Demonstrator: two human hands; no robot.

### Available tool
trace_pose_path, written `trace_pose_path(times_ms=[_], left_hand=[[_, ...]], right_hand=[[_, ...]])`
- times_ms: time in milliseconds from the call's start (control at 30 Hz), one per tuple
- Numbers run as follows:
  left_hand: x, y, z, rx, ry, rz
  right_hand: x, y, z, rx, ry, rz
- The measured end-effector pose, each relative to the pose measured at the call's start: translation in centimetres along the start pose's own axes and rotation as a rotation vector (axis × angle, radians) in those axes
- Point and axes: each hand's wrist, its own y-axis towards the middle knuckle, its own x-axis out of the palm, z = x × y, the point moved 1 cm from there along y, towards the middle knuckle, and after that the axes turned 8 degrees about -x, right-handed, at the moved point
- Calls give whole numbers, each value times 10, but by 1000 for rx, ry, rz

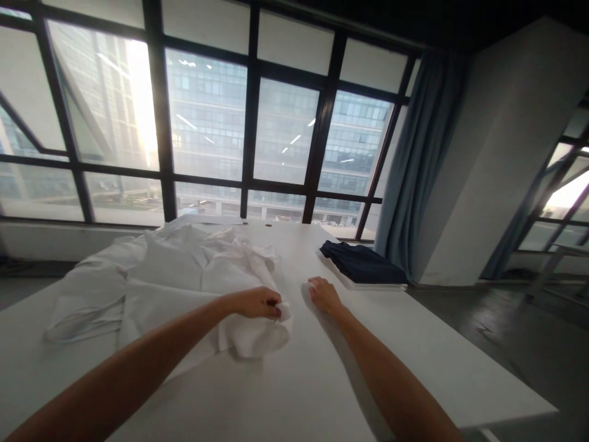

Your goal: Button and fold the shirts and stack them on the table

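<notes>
Left hand [256, 302] grasps a lifted edge of the white cloth [170, 264], which I find sprawled leftward and away over the worktop [299, 393], long axis unclear; my right hand [326, 296], farther from it, appears empty, loosely curled.

We take this for a workroom rather than a home, though we cannot tell whether it is an office or a garment workshop. Large black window frames [250, 141] span the wall ahead, and through the glass we see a big building [207, 110] with rows of panes. Before us, a broad white table [313, 393] carries spread white cloth [170, 276] and folded dark blue cloth [363, 263]. We also see a long blue curtain [418, 153] and a shiny grey floor [478, 325].
</notes>
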Motion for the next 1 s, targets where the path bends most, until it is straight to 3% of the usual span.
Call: trace_pose_path(times_ms=[100,200,300,367,467,567,600,667,733,800,833,900,1000], left_hand=[[35,-5,14,16,-93,-89],[57,-10,29,61,-159,-182],[61,-15,36,91,-131,-285],[47,-19,32,132,-90,-265],[3,-27,7,70,-21,-13],[-40,-47,-35,-232,167,351],[-47,-56,-49,-344,253,411],[-48,-75,-75,-547,404,395],[-36,-93,-97,-681,486,270],[-23,-105,-115,-720,515,181],[-19,-110,-123,-716,523,193],[-22,-121,-139,-731,531,338],[-44,-139,-163,-814,523,603]], right_hand=[[-1,2,-11,-124,147,87],[1,4,-32,-298,301,106],[4,3,-53,-477,370,37],[4,2,-59,-546,336,-25],[0,3,-52,-471,211,-91],[-7,8,-31,-299,113,-142],[-9,10,-23,-253,94,-153],[-12,12,-8,-186,55,-164],[-15,12,4,-137,6,-165],[-18,10,13,-87,-51,-160],[-19,9,17,-58,-81,-157],[-23,6,21,7,-139,-156],[-25,1,22,99,-208,-142]])
